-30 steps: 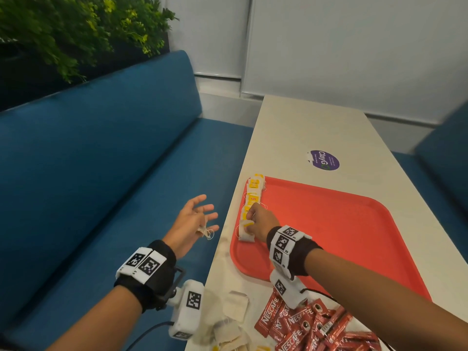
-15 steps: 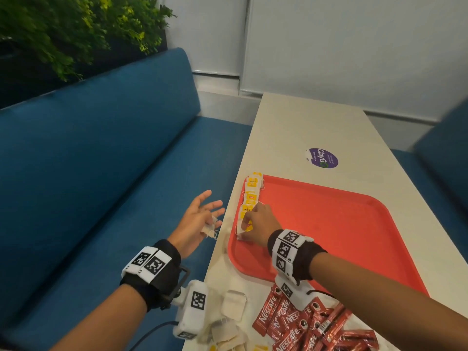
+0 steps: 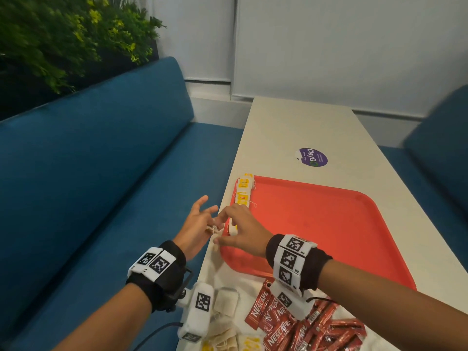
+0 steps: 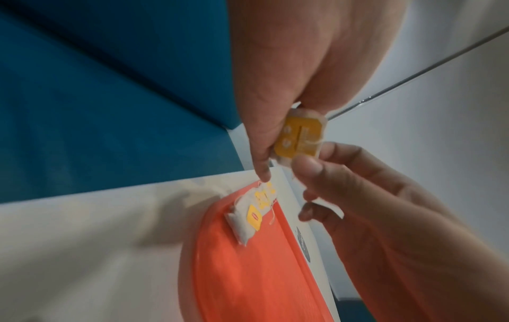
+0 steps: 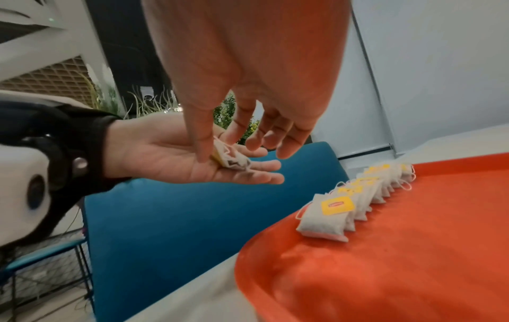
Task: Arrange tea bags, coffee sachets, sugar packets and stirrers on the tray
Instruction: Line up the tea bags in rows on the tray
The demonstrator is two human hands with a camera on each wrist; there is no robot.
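white tea bag (image 5: 230,158), between right fingers (image 5: 199,139)

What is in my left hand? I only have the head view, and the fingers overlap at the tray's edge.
Observer: The right wrist view shows one tea bag lying on the straight fingers of your left hand.
Operator: Has my right hand got it?
Observer: The right hand hangs over it, and its thumb touches the bag's edge. I cannot tell whether the pinch is closed.
Operator: My right hand hides the near end of the row. How does it end?
Observer: The nearest tea bag in the row leans against the next one with its yellow tag facing up. There is bare red tray on its near side.
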